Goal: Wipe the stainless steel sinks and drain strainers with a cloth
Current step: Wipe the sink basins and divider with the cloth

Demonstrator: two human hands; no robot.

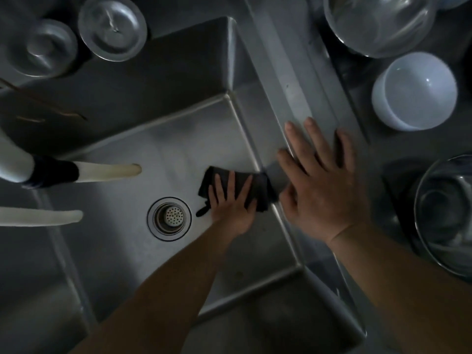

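The left hand (231, 200) reaches down into the deep stainless steel sink (143, 251) with the forearm stretched from the lower edge of the view. Its palm lies flat and its fingers are spread apart, pressing the dark folded cloth (258, 192) against the sink floor. The cloth lies close to the right wall of the sink, and its right end touches the corner line where the floor meets this wall. A small tail of the cloth sticks out beside the thumb.

The right hand (321, 185) is open, fingers apart, palm down, and it holds nothing. It is over the flat right rim of the sink; I cannot tell if it rests on the rim or hovers above it.

The round perforated drain strainer (173, 217) sits in the sink floor, near the cloth on its left side but not touching it. Two pale tube-shaped spouts (107, 171) reach over the sink from its left edge. A white ceramic bowl (413, 92) stands on the counter beyond the right rim.
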